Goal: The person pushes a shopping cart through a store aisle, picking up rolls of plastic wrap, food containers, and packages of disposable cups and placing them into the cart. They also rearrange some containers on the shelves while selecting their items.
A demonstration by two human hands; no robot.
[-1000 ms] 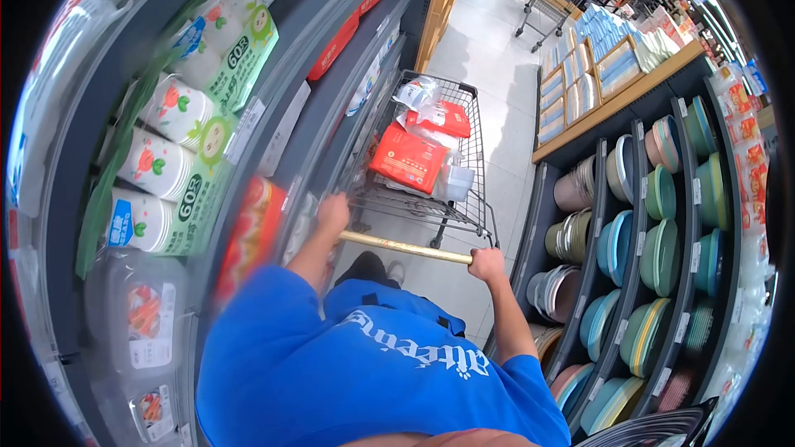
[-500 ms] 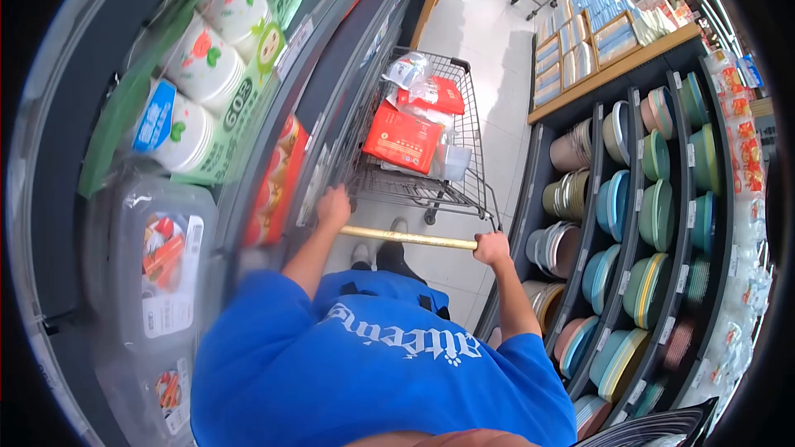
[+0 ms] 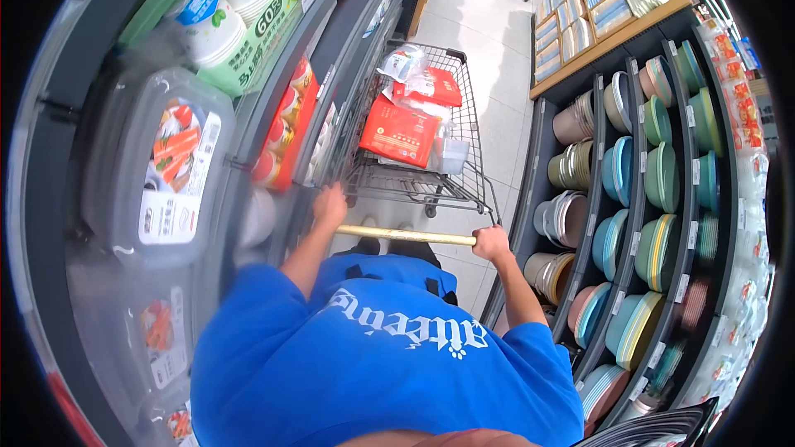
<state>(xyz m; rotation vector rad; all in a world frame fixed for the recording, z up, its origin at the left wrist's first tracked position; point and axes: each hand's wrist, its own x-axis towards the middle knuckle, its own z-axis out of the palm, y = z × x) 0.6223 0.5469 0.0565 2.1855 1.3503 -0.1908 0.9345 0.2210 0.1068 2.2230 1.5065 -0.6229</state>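
Here, the left hand (image 3: 330,205): closed around the left end of the cart handle (image 3: 406,237), fingers wrapped over the bar.
Right hand (image 3: 492,242): gripping the right end of the same yellow bar, fist shut on it.
Shopping cart (image 3: 474,141): straight ahead of the person on the tiled floor (image 3: 489,41), in the aisle between two shelf units.
Inside the cart: red packs (image 3: 399,131) lying flat, with a clear plastic tub (image 3: 452,155) beside them at the cart's right wall.
Left of the cart: shelves with packs of paper cups (image 3: 240,16) and clear lidded food boxes (image 3: 161,165).
Right of the cart: dark shelving (image 3: 633,172) with stacked bowls (image 3: 660,174) in green, blue and beige, set on edge.
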